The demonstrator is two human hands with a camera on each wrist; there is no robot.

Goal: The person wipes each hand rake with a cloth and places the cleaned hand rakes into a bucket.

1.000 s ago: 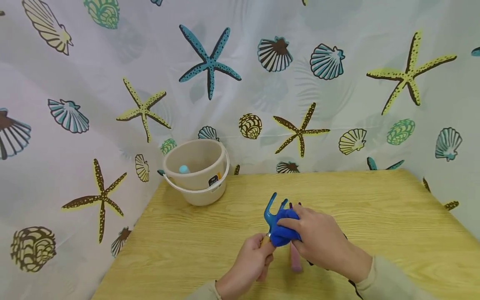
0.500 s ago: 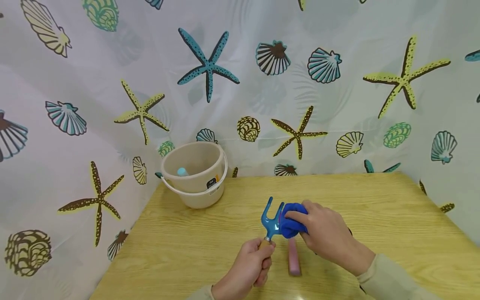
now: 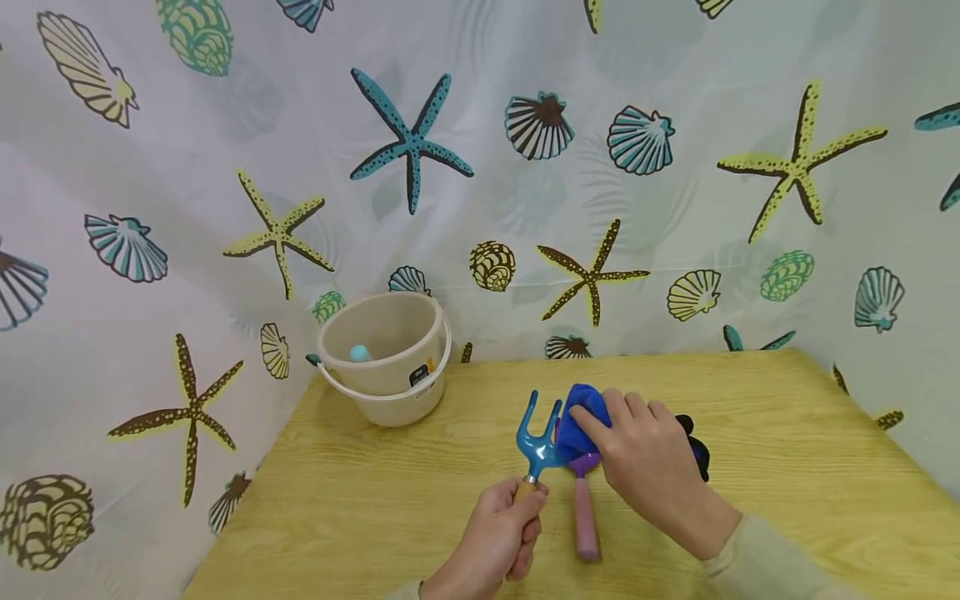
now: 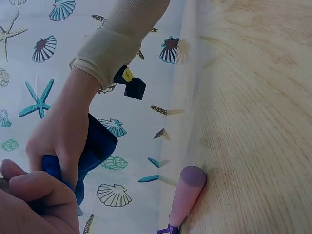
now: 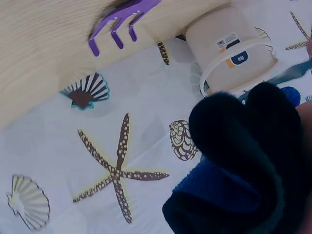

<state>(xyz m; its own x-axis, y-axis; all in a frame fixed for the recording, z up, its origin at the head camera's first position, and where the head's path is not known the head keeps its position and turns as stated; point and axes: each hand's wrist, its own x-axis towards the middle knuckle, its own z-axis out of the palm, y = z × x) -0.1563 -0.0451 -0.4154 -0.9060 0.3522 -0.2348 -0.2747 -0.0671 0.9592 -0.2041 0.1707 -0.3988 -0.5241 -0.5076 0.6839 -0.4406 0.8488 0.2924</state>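
Observation:
In the head view my left hand (image 3: 491, 533) grips the wooden handle of a blue hand fork (image 3: 538, 450), its tines pointing up and away. A bunched blue cloth (image 3: 583, 417) is pinched in my right hand (image 3: 648, 467) and covers the fork's right-hand tine. The cloth (image 4: 97, 146) shows again in the left wrist view, partly behind my left hand (image 4: 39, 200). On the table just right of the fork lies a purple hand fork with a pink handle (image 3: 586, 521); its head is partly hidden by the cloth. Its purple tines (image 5: 118, 24) appear in the right wrist view.
A beige bucket (image 3: 390, 375) with a white handle stands at the back left of the wooden table (image 3: 360, 508); a light-blue-topped item (image 3: 360, 353) is inside. A black object (image 3: 699, 457) lies partly hidden behind my right hand. A shell-patterned curtain (image 3: 450, 233) borders the table.
My right hand has slid the cloth rightward and up from the fork's neck to its right tine, baring the fork's head. The left hand keeps its grip on the handle.

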